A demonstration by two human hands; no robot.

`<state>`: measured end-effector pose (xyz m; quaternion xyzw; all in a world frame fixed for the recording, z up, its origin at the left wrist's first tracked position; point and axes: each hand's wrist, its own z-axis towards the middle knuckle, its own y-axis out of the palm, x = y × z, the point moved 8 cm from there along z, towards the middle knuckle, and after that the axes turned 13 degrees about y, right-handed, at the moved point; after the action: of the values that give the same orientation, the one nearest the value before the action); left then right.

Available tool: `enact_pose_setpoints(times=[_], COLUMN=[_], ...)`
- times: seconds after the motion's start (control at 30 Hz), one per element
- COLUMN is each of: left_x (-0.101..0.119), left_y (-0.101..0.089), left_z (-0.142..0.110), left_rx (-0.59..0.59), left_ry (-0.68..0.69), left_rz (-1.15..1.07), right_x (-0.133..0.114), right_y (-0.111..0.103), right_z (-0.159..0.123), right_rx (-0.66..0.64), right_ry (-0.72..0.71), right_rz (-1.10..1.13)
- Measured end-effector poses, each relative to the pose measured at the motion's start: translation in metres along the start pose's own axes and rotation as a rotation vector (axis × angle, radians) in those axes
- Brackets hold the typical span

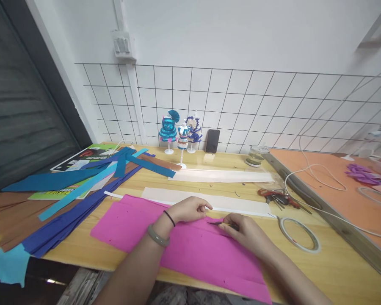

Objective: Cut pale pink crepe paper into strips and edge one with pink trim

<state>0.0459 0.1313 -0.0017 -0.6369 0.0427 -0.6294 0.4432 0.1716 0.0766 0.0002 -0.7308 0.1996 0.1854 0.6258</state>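
A large sheet of pink crepe paper (206,258) lies at the front of the wooden table, partly covered by both forearms. My left hand (190,209), with a bangle and a black band at the wrist, rests on its far edge. Its fingers are curled in at the paper, and their tips are partly hidden. In my right hand (239,226) is a small pair of scissors (214,223), dark and pointed, with a bit of yellow at the handle. The tips point left, close over the paper's far edge. Just beyond lies a pale strip (238,204) with a white border.
Blue, turquoise and brown paper strips (79,207) spread over magazines at left. Decorated stands (183,137) and a phone (212,141) stand by the wall. A tape roll (299,235), tools (277,198), a glass jar (254,156) and a white cable (328,228) are at right.
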Motion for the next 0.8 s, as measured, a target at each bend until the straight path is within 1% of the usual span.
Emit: enact_pose_setpoints(times=[0.27, 0.4, 0.63, 0.8], left_x=[-0.002, -0.003, -0.009, -0.008], left_y=[0.001, 0.000, 0.003, 0.002], left_z=[0.000, 0.000, 0.001, 0.000], left_rx=[-0.018, -0.007, -0.003, -0.018], left_ry=[0.005, 0.029, 0.015, -0.020], left_rz=[-0.030, -0.018, 0.000, -0.025], right_x=[-0.013, -0.012, -0.006, -0.014], right_y=[0.003, 0.004, 0.000, 0.003], right_z=[0.003, 0.001, -0.008, -0.006], right_rx=[0.019, 0.036, 0.099, 0.099], right_ry=[-0.018, -0.007, 0.009, -0.029], right_rz=[-0.044, -0.071, -0.120, -0.102])
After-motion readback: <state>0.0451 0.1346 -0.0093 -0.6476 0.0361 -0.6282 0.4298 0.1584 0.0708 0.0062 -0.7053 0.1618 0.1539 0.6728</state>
